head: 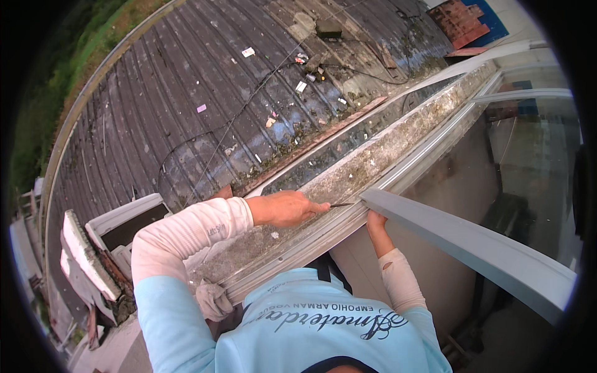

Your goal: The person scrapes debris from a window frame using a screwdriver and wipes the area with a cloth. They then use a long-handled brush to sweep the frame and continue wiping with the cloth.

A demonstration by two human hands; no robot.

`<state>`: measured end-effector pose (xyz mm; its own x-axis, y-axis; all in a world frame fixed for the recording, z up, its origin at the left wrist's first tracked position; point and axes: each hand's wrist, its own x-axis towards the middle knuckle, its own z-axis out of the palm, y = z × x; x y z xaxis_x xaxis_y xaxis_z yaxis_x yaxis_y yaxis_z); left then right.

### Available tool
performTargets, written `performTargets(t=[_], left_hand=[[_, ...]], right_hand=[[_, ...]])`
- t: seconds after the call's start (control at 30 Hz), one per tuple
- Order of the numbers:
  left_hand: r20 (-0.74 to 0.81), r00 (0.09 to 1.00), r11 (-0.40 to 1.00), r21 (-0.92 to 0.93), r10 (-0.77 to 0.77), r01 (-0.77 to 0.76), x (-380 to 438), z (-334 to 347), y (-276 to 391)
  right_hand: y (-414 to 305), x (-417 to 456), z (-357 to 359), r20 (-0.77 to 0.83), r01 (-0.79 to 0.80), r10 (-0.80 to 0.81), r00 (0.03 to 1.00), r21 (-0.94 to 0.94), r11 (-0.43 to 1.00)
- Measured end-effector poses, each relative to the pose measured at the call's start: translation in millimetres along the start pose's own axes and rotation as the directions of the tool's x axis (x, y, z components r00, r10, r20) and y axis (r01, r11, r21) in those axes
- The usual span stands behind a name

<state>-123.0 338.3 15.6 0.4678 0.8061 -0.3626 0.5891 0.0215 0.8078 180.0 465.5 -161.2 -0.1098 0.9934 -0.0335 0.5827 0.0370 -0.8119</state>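
My left hand (290,208) reaches over the window sill with its fingers closed around a thin dark tool (343,204). The tool's tip points at the foot of a grey upright sash frame (466,242), beside the pale sliding-window track (322,238). Whether the tip touches the frame is too small to tell. On the inner side, my right hand (376,221) is raised against the underside of the track, just by that upright. The upright and track hide most of its fingers, so its grip cannot be made out.
Outside runs a stained concrete ledge (373,161), then a corrugated roof (154,93) strewn with litter and loose cables. A crumpled grey rag (213,300) lies at the track's near end. Glass (527,172) stands right. A discarded white-framed panel (128,219) and broken slabs (88,256) lie left.
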Motion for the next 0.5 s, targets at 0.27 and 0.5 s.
performTargets(t=[0.27, 0.5], left_hand=[[0.059, 0.998, 0.994, -0.103, -0.023, 0.029, -47.1, 17.4, -13.1], [-0.097, 0.994, 0.998, -0.035, 0.054, -0.058, -15.6, 25.2, -19.4]], right_hand=[[-11.5, -1.3, -17.3, 0.001, -0.119, 0.12, 0.993, -0.031, 0.992], [-33.0, 2.7, -14.8, -0.001, -0.261, 0.267, 0.964, 0.2, 0.944]])
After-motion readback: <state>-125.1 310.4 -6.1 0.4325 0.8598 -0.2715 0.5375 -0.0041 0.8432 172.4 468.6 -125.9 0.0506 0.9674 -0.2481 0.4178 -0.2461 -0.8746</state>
